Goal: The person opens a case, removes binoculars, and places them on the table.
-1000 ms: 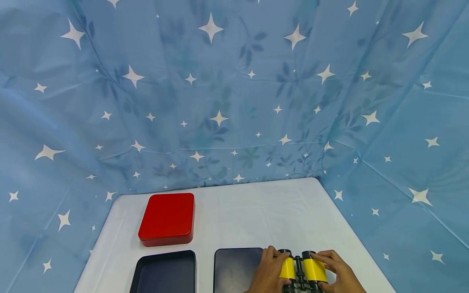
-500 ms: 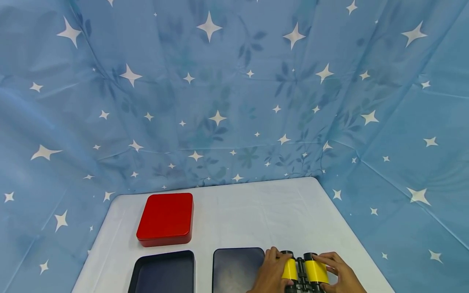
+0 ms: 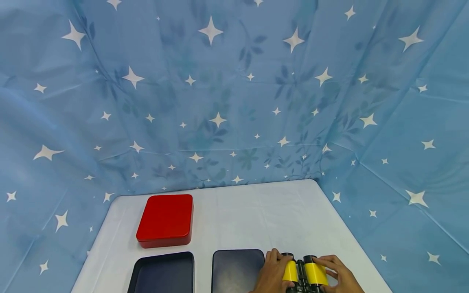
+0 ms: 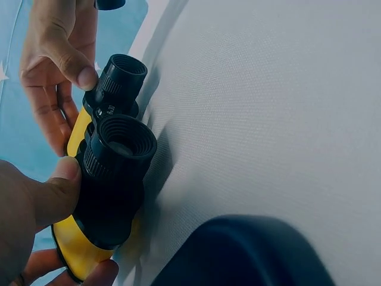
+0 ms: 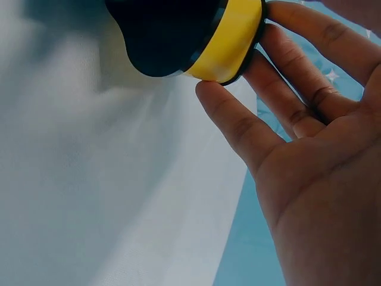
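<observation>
A pair of yellow and black binoculars (image 3: 316,274) lies at the table's lower right in the head view, partly cut off by the frame's edge. My left hand (image 3: 270,273) grips its left barrel, thumb on the eyepiece side and fingers around the far end. On the other barrel, my right hand (image 3: 340,277) holds with thumb and fingers at opposite ends. The left wrist view shows the black eyepieces (image 4: 126,140) of the binoculars facing the camera, with both thumbs beside them. In the right wrist view, fingertips touch the yellow barrel (image 5: 223,44).
Just left of my left hand lies a dark flat tray or lid (image 3: 236,270). Farther left is a black tray with raised rims (image 3: 163,256). A red box (image 3: 166,217) sits behind it on the white table (image 3: 256,215). Blue star-patterned cloth (image 3: 234,101) encloses the table.
The binoculars and my left hand have shifted slightly right, away from the dark flat tray. Both hands keep their hold. The head view has moved very slightly.
</observation>
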A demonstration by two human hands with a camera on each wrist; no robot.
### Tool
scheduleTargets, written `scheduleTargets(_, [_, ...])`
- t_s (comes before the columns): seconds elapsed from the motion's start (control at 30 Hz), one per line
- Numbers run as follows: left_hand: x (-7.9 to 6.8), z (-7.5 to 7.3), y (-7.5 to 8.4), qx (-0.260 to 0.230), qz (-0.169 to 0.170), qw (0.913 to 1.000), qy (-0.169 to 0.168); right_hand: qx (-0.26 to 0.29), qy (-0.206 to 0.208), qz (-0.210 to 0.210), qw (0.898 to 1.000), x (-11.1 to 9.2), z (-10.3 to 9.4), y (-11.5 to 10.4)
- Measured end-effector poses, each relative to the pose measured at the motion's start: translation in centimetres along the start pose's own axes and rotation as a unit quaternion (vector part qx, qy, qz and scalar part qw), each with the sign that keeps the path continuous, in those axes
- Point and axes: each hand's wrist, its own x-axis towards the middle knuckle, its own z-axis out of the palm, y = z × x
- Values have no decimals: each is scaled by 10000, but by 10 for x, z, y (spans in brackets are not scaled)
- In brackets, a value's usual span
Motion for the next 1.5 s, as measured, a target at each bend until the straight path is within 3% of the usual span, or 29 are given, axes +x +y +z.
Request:
scheduleTargets(0.17, [1,0,2,-41,-105,9999,-73,40,17,112,9999,1,0,1])
scheduleTargets(0.6, [3,-3,-1,-208,68,9997,78,-136,68,217,9996,4,0,-1])
scheduleTargets(1.03, [0,-17,-9,431,536,9968,411,-738,299,307,9964,1,5,-15])
scheduleTargets(1.2, [-2,-27,-13,665,578,9948,518,-1086,507,63,9928,3,10,-27])
scheduleTargets(1.5, [-9,-45,-21,1126,655,9901,517,-1418,598,7,9881,11,24,-45])
